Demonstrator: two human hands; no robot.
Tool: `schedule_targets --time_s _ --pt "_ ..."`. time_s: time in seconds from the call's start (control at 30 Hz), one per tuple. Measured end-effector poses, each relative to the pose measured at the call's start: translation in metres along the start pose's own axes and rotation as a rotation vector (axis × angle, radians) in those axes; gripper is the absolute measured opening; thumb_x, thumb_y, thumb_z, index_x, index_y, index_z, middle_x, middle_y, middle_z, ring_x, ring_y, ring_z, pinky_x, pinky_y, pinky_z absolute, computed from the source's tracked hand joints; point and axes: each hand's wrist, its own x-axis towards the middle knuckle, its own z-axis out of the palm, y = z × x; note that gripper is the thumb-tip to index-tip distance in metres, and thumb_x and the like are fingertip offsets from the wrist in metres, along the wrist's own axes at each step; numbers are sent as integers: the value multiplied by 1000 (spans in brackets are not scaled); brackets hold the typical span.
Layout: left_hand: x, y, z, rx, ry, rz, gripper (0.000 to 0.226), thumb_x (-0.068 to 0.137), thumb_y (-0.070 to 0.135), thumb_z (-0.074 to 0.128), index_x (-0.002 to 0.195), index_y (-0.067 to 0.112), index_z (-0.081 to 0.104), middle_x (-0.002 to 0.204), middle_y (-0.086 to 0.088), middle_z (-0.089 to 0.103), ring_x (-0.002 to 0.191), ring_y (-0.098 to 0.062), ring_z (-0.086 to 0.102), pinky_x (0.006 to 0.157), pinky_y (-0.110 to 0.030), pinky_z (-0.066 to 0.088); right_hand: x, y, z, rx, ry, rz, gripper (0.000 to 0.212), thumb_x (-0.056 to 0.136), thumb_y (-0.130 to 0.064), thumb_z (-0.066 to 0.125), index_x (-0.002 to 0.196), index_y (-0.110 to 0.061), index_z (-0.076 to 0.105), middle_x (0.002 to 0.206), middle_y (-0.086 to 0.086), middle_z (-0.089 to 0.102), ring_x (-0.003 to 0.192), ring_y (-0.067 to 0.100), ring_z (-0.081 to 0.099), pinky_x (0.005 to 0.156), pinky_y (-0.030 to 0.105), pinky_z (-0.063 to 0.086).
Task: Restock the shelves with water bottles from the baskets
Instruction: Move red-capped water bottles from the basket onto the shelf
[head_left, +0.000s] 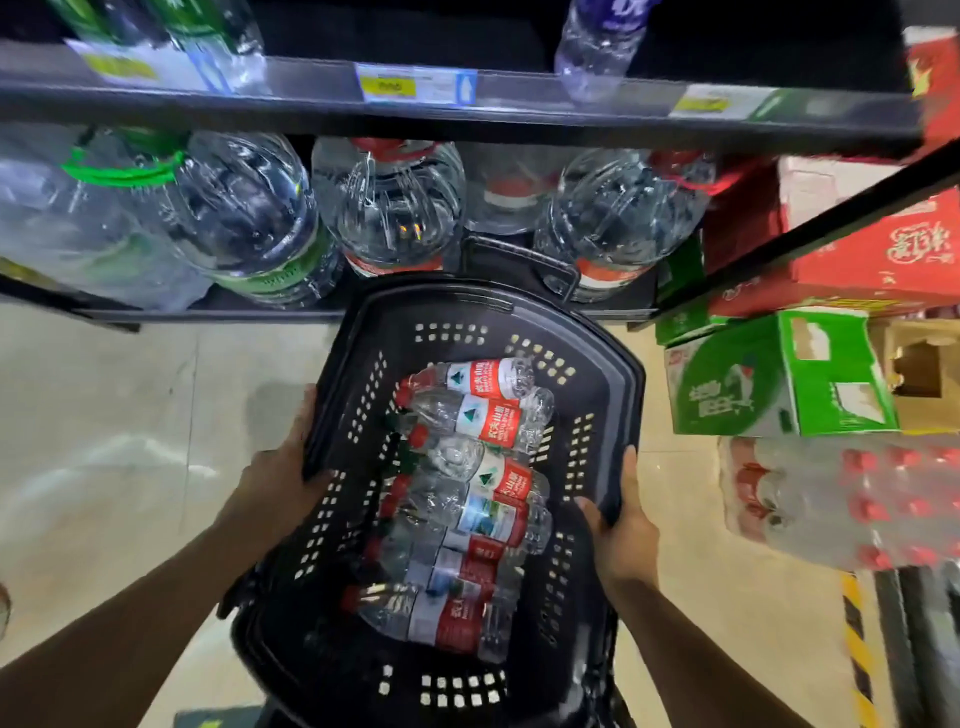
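Observation:
A black perforated shopping basket (597, 374) is held in front of the shelves, its far end near the bottom shelf. Several small water bottles (483, 415) with red labels and red caps lie side by side inside it. My left hand (283, 467) grips the basket's left rim, fingers curled over the edge. On the right rim my right hand (621, 525) grips with the thumb inside the basket. The upper shelf (322, 111) carries a few bottles, among them a clear one with a purple label (597, 47).
Large water jugs (395, 202) with green or red labels fill the bottom shelf. To the right stand red cartons (878, 260), a green carton (779, 379) and a shrink-wrapped pack of red-capped bottles (852, 504). Beige floor (114, 415) lies to the left.

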Motion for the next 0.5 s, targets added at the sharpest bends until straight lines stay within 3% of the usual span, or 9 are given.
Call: schedule_targets --time_s 0.1,0.23,0.3,0.37,0.5 --pt "45 -15 -14 46 -36 58 95 94 29 57 146 47 -20 88 -16 65 81 -37 65 76 -38 50 8 -9 32 36 41 69 81 92 -21 64 153 -34 12 134 8 58 112 29 60 75 20 41" --pt "105 -24 -27 114 -77 149 96 92 32 57 141 55 -22 101 -21 67 81 -35 64 77 -39 54 21 -13 68 84 87 140 82 91 -20 65 153 -34 12 142 10 50 123 33 53 89 28 44" --pt "127 -28 -30 160 -90 181 97 91 33 58 139 57 -23 104 -22 66 87 -38 64 77 -37 51 23 -10 83 113 108 182 83 91 -19 65 153 -35 12 140 10 52 121 31 55 88 27 44" --pt "139 -33 -28 186 -92 205 98 91 34 59 136 60 -25 102 -22 67 85 -38 64 74 -36 51 20 -9 98 132 138 211 83 91 -20 65 152 -37 12 137 11 55 118 32 57 83 25 44" --pt "156 -51 -16 162 -111 285 97 91 35 61 145 51 -19 92 -21 70 73 -34 67 66 -36 54 9 7 135 196 195 306 82 91 -24 65 151 -44 11 139 10 54 119 33 57 92 33 45"
